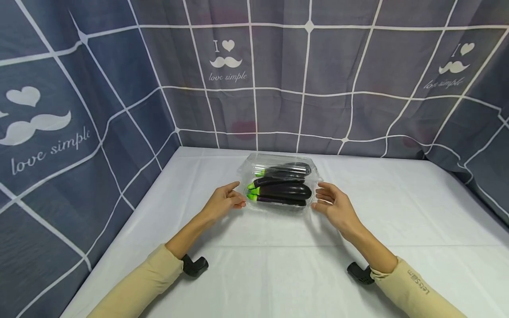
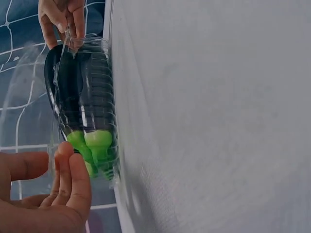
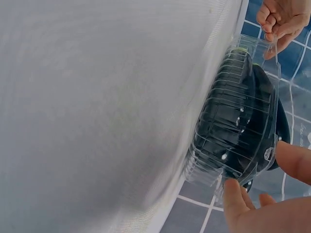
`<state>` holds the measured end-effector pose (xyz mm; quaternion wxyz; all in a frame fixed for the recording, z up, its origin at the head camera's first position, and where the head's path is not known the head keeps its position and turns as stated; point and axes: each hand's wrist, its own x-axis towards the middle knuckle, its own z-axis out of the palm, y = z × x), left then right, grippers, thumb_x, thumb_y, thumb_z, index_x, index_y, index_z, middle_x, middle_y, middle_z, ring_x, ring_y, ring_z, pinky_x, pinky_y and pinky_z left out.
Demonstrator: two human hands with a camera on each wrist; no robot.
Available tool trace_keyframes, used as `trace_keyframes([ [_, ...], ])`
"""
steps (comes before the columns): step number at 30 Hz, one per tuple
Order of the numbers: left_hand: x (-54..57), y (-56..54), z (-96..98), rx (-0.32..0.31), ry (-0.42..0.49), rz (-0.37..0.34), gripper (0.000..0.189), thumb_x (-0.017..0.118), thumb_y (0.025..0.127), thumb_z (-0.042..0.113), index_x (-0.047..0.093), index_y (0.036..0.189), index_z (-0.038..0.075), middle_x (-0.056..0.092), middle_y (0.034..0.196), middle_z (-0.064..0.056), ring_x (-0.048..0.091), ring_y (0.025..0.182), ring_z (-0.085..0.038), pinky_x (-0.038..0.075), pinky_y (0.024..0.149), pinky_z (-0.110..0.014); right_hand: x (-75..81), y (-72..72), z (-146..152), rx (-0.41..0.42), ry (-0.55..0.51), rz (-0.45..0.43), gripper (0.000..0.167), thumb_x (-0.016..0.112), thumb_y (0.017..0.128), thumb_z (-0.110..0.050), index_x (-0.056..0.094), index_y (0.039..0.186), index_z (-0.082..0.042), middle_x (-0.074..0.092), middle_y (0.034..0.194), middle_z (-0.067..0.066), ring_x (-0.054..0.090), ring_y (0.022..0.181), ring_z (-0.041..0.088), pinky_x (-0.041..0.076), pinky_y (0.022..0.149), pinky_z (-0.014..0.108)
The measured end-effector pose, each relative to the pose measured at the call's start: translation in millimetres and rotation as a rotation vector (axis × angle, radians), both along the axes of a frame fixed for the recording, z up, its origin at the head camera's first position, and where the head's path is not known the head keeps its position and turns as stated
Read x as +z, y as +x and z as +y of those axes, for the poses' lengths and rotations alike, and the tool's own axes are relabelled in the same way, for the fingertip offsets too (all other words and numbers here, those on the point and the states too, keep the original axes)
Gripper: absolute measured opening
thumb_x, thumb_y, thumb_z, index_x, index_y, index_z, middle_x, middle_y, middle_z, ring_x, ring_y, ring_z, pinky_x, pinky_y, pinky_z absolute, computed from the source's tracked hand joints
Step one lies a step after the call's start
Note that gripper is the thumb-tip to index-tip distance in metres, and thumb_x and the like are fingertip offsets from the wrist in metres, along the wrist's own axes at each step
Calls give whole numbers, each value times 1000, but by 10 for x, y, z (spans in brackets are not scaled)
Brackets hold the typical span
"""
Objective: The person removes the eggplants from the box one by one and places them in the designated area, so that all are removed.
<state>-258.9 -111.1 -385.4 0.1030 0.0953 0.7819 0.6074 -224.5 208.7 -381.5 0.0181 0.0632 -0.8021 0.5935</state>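
A clear plastic clamshell container (image 1: 274, 207) sits on the white table, with several dark eggplants (image 1: 284, 191) inside, their green stems (image 2: 99, 145) toward the left. Its transparent lid (image 1: 274, 159) is raised at the back. At the container's left end, my left hand (image 1: 224, 201) pinches the rim, thumb on the upper side and fingers lower. My right hand (image 1: 336, 207) holds the opposite end; in the right wrist view its thumb (image 3: 294, 160) is at the rim and its fingertips lie against the end wall.
The white cloth-covered table (image 1: 262, 274) extends around the container. Behind and to both sides hangs a grey-blue curtain (image 1: 278, 66) with white lines and printed lettering. Black wrist devices (image 1: 195, 266) sit at both sleeve cuffs.
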Motion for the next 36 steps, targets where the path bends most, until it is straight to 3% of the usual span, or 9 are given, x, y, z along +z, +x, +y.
trace_keyframes([
  [3,8,9,-1,-17,-5,4,62,52,97,-2,24,151,-9,62,112,-28,66,92,-24,53,87,-33,6,2,-7,-8,25,-1,63,67,88,3,38,144,10,46,139,29,47,128,39,45,96,24],
  [11,26,44,10,-36,-15,-7,60,52,98,-1,25,151,-10,62,112,-28,66,98,-32,53,88,-34,13,7,-7,-20,52,13,61,69,88,0,42,141,11,45,141,27,44,128,39,39,105,44],
  [19,21,37,2,-28,-24,6,60,54,98,1,27,150,-10,63,110,-27,66,94,-27,53,87,-35,7,1,4,-25,60,5,56,68,87,2,46,138,10,47,141,25,44,129,37,35,108,44],
  [26,17,22,14,-25,-121,21,64,59,98,14,29,151,-6,64,111,-22,66,96,-28,51,90,-39,11,23,7,-26,85,30,53,68,87,1,49,136,10,48,139,25,45,128,36,36,108,43],
  [31,20,21,21,-2,-143,0,71,62,97,20,25,153,-3,55,125,-19,62,108,-34,48,94,-46,39,34,-6,-20,93,58,53,70,87,0,50,135,10,49,138,27,45,128,38,36,108,44],
  [36,33,12,25,9,-112,-11,78,64,96,21,19,156,1,37,148,-22,46,131,-35,44,99,-48,56,18,-1,-15,99,85,51,70,86,1,52,133,9,51,137,25,45,128,39,36,108,44],
])
